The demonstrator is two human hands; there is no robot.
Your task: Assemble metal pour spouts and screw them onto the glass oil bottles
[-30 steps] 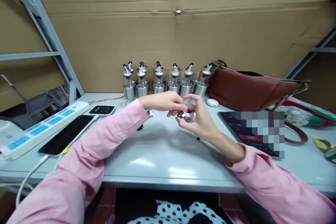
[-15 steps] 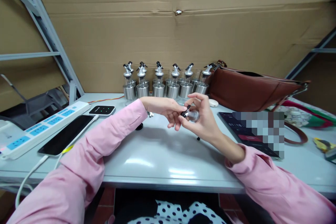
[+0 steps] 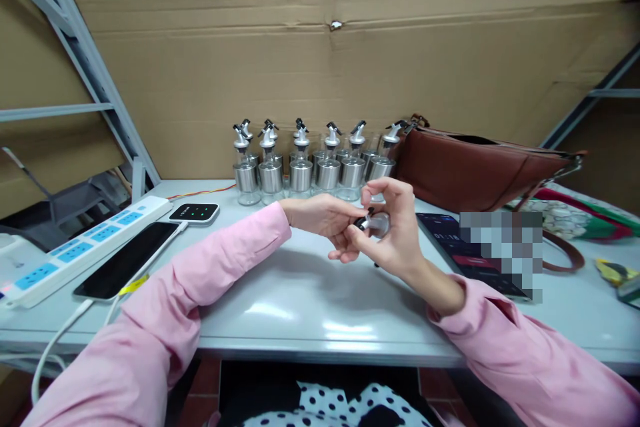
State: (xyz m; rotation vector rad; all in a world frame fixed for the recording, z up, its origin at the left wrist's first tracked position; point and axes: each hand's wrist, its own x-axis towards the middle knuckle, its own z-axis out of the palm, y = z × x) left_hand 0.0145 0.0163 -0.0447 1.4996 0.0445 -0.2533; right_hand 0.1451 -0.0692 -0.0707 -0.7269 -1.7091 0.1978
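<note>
Over the middle of the table, my right hand (image 3: pixel 397 237) holds a small bottle pour spout (image 3: pixel 379 225) with a silver-grey body and a black tip. Its thumb and fingers are curled round the body. My left hand (image 3: pixel 325 219) reaches in from the left, with thumb and index finger closed on the black end; its other fingers hang curled below. My fingers partly cover the spout. Behind the hands, several glass bottles (image 3: pixel 301 175) with steel sleeves stand in rows, most topped with similar silver-and-black spouts. A small dark piece shows under my right hand.
A brown handbag (image 3: pixel 480 170) sits right of the bottles, with a tablet-like device (image 3: pixel 450 243) in front of it. On the left lie a power strip (image 3: pixel 85 247), a black phone (image 3: pixel 125 260) and a small white device (image 3: pixel 195 213). Cardboard (image 3: pixel 225 73) backs the table (image 3: pixel 300 307).
Both hands and the spout have shifted slightly right and down together. The grip on the spout looks the same. My left forearm now hides the dark round piece that lay beside it.
</note>
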